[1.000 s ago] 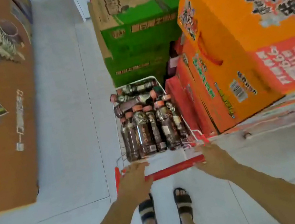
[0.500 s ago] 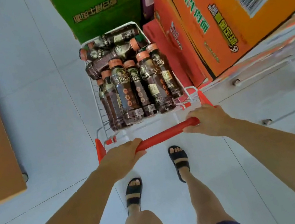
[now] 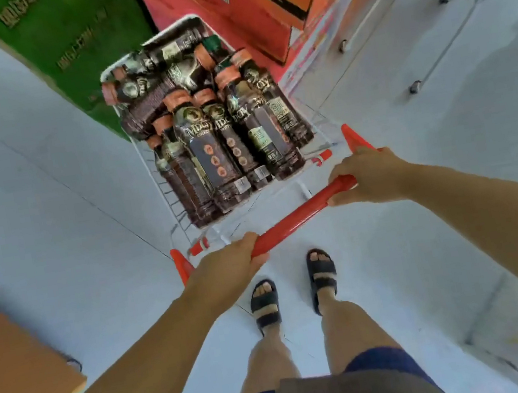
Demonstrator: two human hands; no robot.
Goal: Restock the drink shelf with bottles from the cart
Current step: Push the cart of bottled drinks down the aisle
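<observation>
Two bare hands hold the red handle bar [image 3: 298,215] of a white wire shopping cart [image 3: 166,191] at centre frame. Left hand [image 3: 228,265], lower centre, has its grip clamped over the bar's left end, fingers curled across the top. Right hand [image 3: 366,178], right of centre, has its grip clamped on the bar's right end, thumb under, fingers over. Cart basket holds dark drink bottles [image 3: 208,146] with orange-brown caps: a row lying side by side with bases toward the handle and caps pointing toward the top of the frame, plus several more lying crosswise at the far end of the basket. Exact count not readable; labels blurred. Green carton [image 3: 63,40] at upper left of the frame sits just beside the cart's far left corner. Red and orange cartons [image 3: 239,4] at upper centre stand just beside the cart's far right side. Brown cardboard box [image 3: 11,382] at lower left, well apart from the cart. Floor [image 3: 46,204] is pale tile. Both feet in black sandals [image 3: 265,301] stand below the handle bar, with dark blue shorts at the bottom edge. White fixture with dark fittings at upper right; blurred, type cannot be told.
</observation>
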